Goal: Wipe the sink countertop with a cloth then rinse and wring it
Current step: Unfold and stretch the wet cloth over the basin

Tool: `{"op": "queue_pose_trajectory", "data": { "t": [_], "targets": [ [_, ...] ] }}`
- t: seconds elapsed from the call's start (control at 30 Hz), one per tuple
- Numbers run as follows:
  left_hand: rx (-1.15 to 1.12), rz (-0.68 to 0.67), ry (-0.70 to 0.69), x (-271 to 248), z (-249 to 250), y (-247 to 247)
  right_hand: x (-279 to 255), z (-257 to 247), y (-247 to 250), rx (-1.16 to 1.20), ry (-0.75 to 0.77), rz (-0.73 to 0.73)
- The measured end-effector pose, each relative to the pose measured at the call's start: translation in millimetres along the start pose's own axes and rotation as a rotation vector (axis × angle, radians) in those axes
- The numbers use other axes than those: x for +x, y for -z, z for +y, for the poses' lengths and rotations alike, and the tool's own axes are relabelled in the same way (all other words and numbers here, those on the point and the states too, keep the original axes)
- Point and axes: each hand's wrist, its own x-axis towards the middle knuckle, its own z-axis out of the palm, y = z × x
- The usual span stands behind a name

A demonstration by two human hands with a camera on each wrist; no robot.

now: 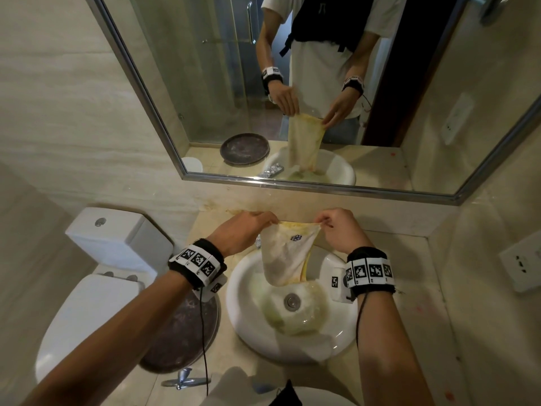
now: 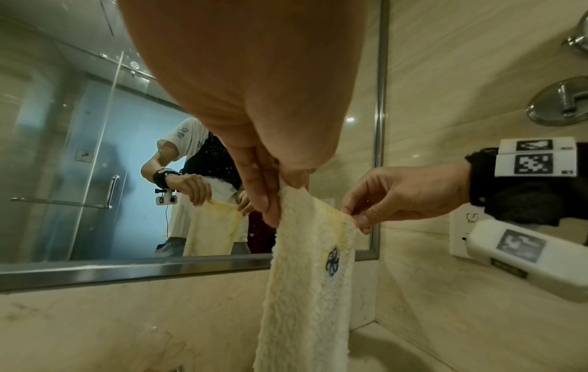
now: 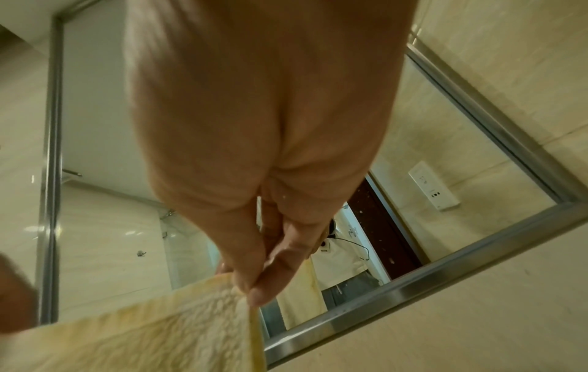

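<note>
A pale yellow fleecy cloth [image 1: 288, 256] with a small blue emblem hangs over the white round sink [image 1: 248, 332]. My left hand [image 1: 248, 227] pinches its upper left corner and my right hand [image 1: 333, 225] pinches the upper right corner, so the top edge is stretched between them. The cloth's lower end reaches down into the bowl near the drain [image 1: 292, 301]. In the left wrist view the cloth [image 2: 305, 289] drops from my left fingers [image 2: 264, 198], with the right hand [image 2: 397, 198] at its other corner. The right wrist view has the cloth [image 3: 143, 332] under my pinching right fingers [image 3: 264, 282].
Yellowish water pools in the bowl around the drain. A dark round tray [image 1: 181, 332] lies on the beige countertop [image 1: 415, 317] left of the sink, beside a toilet [image 1: 96, 288]. A mirror [image 1: 292, 83] covers the back wall. A wall socket [image 1: 518, 262] sits at right.
</note>
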Motion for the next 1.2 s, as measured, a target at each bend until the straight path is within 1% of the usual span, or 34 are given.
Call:
{"op": "queue_pose_trajectory", "data": {
  "t": [0.1, 0.23, 0.33, 0.4, 0.43, 0.5, 0.57, 0.67, 0.77, 0.83, 0.9, 1.1, 1.2],
  "targets": [
    [0.006, 0.038, 0.024, -2.3, 2.1, 0.2, -0.5, 0.5, -3.0, -0.012, 0.001, 0.016],
    [0.026, 0.030, 0.067, 0.7, 10.6, 2.6, -0.1, 0.5, -8.5, -0.005, 0.005, 0.049],
    [-0.094, 0.066, 0.166, 4.3, 15.0, 1.7, 2.0, 0.6, -11.9, 0.007, 0.000, 0.080],
    [-0.197, 0.081, 0.160, 5.4, 17.0, 0.2, 2.5, 2.0, -12.9, 0.024, -0.009, 0.088],
    [-0.213, 0.078, 0.141, 5.9, 17.5, 0.0, 1.9, 2.9, -12.9, 0.034, -0.019, 0.090],
    [-0.196, 0.073, 0.124, 8.2, 14.1, -2.1, 0.9, 6.3, -12.6, 0.067, -0.047, 0.104],
    [-0.196, 0.054, 0.163, 10.4, 10.3, -5.9, 1.8, 8.3, -11.6, 0.120, -0.092, 0.112],
    [-0.325, 0.058, 0.259, 13.9, 15.6, -10.1, 5.2, 4.5, -11.2, 0.230, -0.151, 0.147],
    [-0.512, 0.043, 0.307, 20.0, 28.9, -7.5, 7.3, -7.2, -14.2, 0.382, -0.148, 0.157],
    [-0.582, 0.006, 0.284, 24.5, 36.3, -4.7, 6.0, -15.6, -15.8, 0.489, -0.117, 0.131],
    [-0.613, -0.028, 0.224, 29.1, 39.5, -5.2, 4.4, -20.8, -14.3, 0.524, -0.077, 0.113],
    [-0.425, 0.098, 0.129, 37.8, 36.3, -6.3, 2.3, -21.0, -5.2, 0.547, 0.020, 0.080],
    [-0.332, 0.170, 0.120, 40.0, 39.4, -2.1, 3.7, -18.7, -5.6, 0.562, 0.040, 0.044]
  ]
}}
